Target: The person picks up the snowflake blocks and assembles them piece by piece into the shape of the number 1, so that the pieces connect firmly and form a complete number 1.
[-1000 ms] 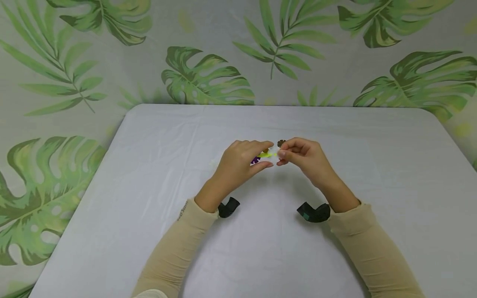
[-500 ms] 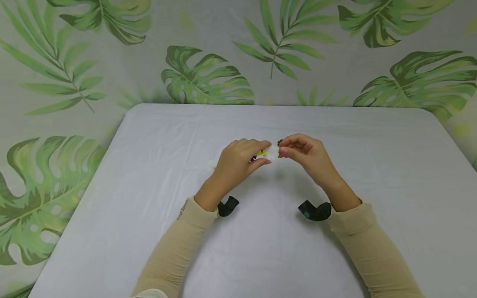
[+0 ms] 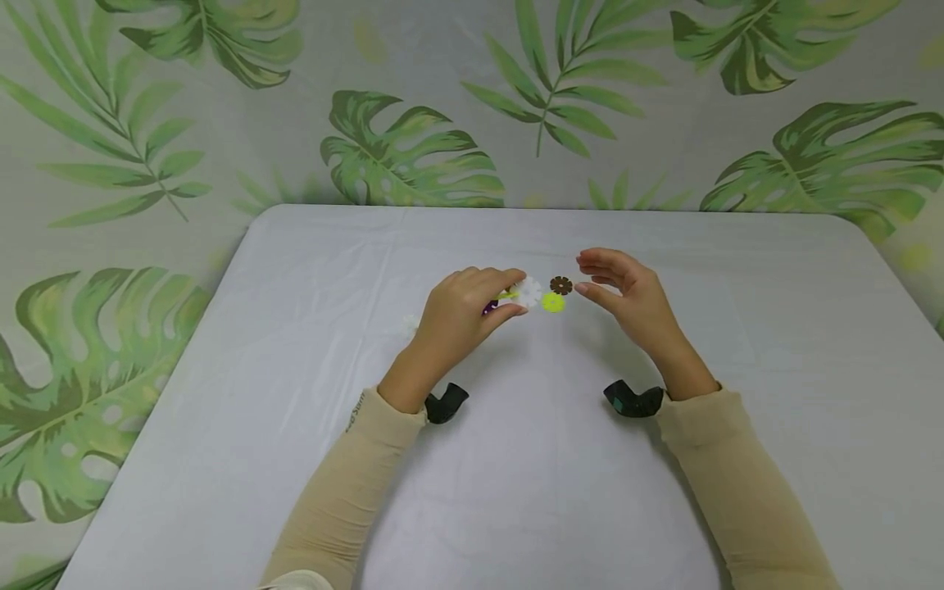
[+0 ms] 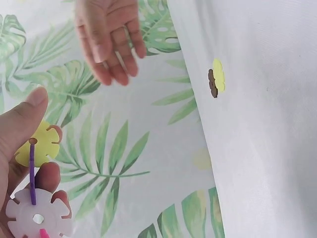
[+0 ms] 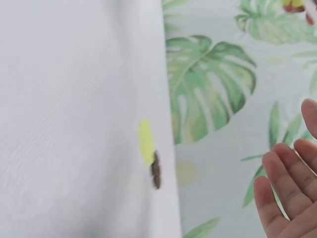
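Observation:
My left hand [image 3: 468,307] grips a cluster of slotted plastic discs joined edge into slot. In the left wrist view a yellow disc [image 4: 48,145], a purple disc [image 4: 32,173] seen edge-on, a white disc [image 4: 29,214] and a bit of a pink disc [image 4: 43,233] show; fingers hide the rest. My right hand [image 3: 630,299] hovers with thumb and fingers apart, holding nothing, to the right of two loose discs. These are a brown disc [image 3: 561,285] and a bright yellow disc [image 3: 553,303], side by side on the table.
A white cloth covers the table [image 3: 560,492]. Something small and whitish [image 3: 410,324] lies left of my left hand, too faint to identify. Behind the table's far edge hangs a leaf-patterned backdrop [image 3: 590,184]. Black wrist devices [image 3: 447,403] sit under both wrists.
My right hand has left the disc cluster, moving right and away with its fingers spread. The left hand with the cluster has shifted slightly left and back. The loose discs are now uncovered.

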`<state>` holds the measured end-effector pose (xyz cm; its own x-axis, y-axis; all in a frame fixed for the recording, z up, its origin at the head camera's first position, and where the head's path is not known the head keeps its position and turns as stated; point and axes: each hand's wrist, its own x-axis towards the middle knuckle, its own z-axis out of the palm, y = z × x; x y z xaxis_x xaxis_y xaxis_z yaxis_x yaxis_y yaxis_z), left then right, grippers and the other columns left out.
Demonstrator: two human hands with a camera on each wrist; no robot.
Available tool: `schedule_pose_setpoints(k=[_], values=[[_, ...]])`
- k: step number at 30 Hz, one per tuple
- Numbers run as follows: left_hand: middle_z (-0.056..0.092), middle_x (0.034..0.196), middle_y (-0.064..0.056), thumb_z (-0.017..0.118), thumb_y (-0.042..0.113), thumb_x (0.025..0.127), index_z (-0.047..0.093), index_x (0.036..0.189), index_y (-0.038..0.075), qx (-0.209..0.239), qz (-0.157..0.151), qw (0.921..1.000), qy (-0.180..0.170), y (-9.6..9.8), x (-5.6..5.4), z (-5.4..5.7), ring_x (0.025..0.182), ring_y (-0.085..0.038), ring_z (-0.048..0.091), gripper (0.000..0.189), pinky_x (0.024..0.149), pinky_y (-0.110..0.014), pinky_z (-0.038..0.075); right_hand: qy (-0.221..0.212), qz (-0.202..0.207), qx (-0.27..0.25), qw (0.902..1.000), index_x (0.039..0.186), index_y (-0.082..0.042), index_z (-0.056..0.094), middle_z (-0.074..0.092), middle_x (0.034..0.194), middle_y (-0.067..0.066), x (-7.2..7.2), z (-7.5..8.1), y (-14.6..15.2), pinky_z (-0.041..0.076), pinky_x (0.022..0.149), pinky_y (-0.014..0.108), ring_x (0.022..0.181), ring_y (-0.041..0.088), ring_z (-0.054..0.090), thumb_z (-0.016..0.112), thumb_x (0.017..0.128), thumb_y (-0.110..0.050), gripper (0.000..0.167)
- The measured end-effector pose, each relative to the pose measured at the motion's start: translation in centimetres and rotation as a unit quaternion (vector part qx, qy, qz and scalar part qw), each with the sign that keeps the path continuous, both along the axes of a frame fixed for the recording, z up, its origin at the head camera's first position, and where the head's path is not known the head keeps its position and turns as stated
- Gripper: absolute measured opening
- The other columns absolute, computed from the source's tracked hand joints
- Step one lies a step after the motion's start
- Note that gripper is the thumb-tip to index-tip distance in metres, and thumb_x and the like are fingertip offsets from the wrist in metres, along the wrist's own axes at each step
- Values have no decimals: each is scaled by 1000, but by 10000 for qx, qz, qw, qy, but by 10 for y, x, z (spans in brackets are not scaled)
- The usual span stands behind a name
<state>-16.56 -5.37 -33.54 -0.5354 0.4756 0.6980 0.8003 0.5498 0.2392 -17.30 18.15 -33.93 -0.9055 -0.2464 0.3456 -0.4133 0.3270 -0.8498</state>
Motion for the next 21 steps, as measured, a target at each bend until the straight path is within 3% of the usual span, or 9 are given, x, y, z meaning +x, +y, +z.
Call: schedule_pose_setpoints(k=[8, 21], values=[[66, 88, -2, 72, 24, 76, 65, 105, 4, 12, 10, 10000, 9, -1, -1, 0, 63, -10, 48, 35, 60, -22, 40, -691, -26, 204, 9974, 125, 3, 47, 48, 125, 18, -29, -41, 19, 34, 95, 39, 115, 27, 44, 64, 83, -6, 46], [66, 88, -2, 72, 23, 76, 65, 104, 4, 22, 20, 10000, -34, -3, -1, 1, 64, -10, 49, 35, 61, -21, 40, -1111, 231, 494, 9923, 125, 4, 47, 48, 125, 20, -60, -66, 27, 33, 97, 39, 116, 30, 44, 63, 83, -2, 46]])
